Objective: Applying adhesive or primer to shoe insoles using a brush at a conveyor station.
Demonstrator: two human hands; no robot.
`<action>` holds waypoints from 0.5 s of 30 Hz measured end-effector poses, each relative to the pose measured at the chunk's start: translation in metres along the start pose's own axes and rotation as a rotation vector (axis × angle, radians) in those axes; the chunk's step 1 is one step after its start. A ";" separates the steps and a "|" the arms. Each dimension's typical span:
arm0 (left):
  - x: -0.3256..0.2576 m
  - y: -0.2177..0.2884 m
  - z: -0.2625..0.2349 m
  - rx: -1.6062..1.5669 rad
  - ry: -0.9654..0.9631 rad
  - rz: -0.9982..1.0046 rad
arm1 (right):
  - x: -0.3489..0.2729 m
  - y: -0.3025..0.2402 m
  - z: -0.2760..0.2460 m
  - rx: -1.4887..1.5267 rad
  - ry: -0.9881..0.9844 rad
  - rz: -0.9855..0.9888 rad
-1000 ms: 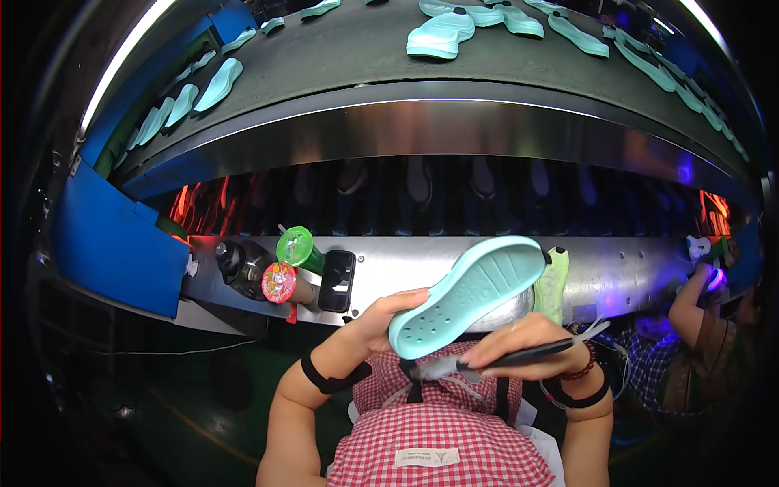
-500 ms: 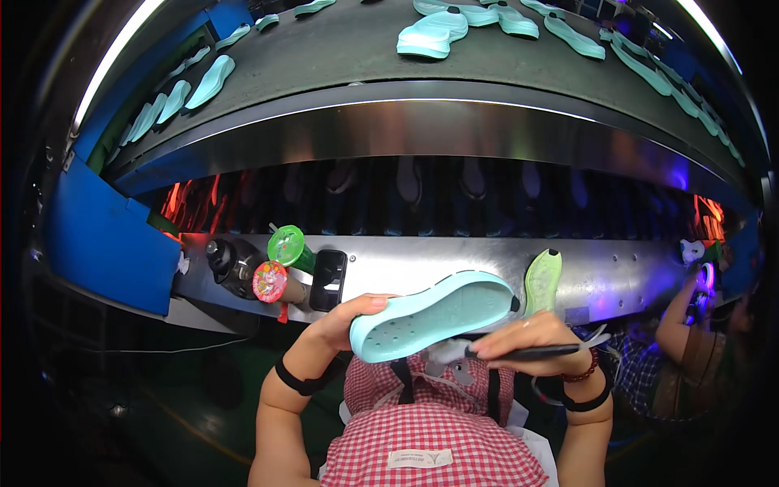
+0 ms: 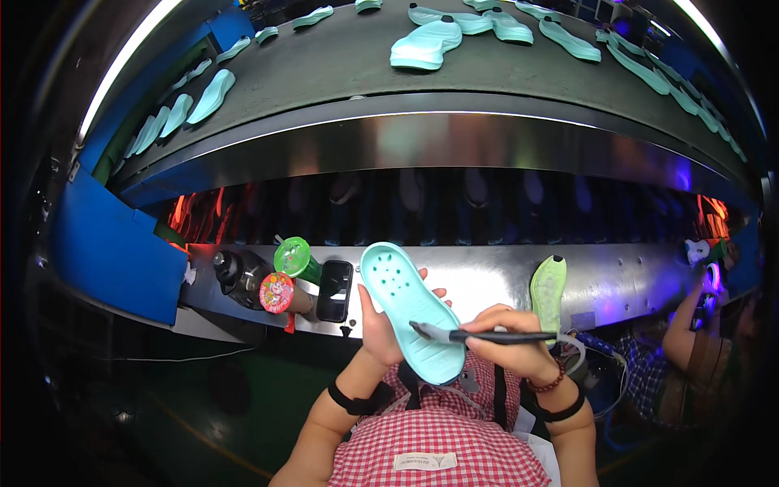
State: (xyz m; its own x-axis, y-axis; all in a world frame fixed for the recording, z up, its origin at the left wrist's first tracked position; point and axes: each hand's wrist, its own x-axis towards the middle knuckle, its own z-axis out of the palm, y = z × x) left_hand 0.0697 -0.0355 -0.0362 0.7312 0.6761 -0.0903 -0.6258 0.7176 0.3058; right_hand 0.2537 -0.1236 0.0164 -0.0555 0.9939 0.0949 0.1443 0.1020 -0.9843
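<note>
A light turquoise shoe sole (image 3: 403, 293) rests in my left hand (image 3: 378, 331), tilted with its hole-dotted end pointing away from me. My left fingers wrap round its underside and show past its right edge. In my right hand (image 3: 513, 346) is a black-handled brush (image 3: 507, 336), held like a pen, with a clear tube at its rear end. The brush's pale bristles with a dark tip lie over the inner face of the sole, near its lower half. Whether they press on it is hard to tell. A pale green sole (image 3: 548, 288) lies on the metal ledge, right of the turquoise one.
Several turquoise soles (image 3: 425, 42) lie on a dark conveyor belt (image 3: 316, 89) beyond a metal rail (image 3: 389, 138). On the ledge (image 3: 503, 272) at left are a dark bottle (image 3: 237, 280), two lidded cups (image 3: 294, 258) and a phone (image 3: 333, 292). Another person's arm (image 3: 686, 312) shows at right.
My left hand has turned the sole from sideways to nearly upright, its inner face toward me. My right hand has brought the brush over it. Several soles on the belt have shifted slightly.
</note>
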 end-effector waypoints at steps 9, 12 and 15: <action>0.003 0.002 -0.007 0.071 0.167 0.150 | -0.010 -0.012 0.016 -0.358 -0.249 -0.396; 0.000 -0.002 0.009 0.028 0.095 0.140 | 0.006 -0.019 0.009 -0.103 0.019 -0.205; 0.005 -0.005 0.013 -0.025 0.009 0.161 | 0.015 -0.022 0.023 -0.113 0.019 -0.276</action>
State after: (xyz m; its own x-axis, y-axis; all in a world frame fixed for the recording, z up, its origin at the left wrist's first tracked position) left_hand 0.0802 -0.0383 -0.0256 0.6185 0.7842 -0.0508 -0.7414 0.6037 0.2929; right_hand 0.2273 -0.1122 0.0365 -0.0895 0.9283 0.3608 0.2356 0.3718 -0.8979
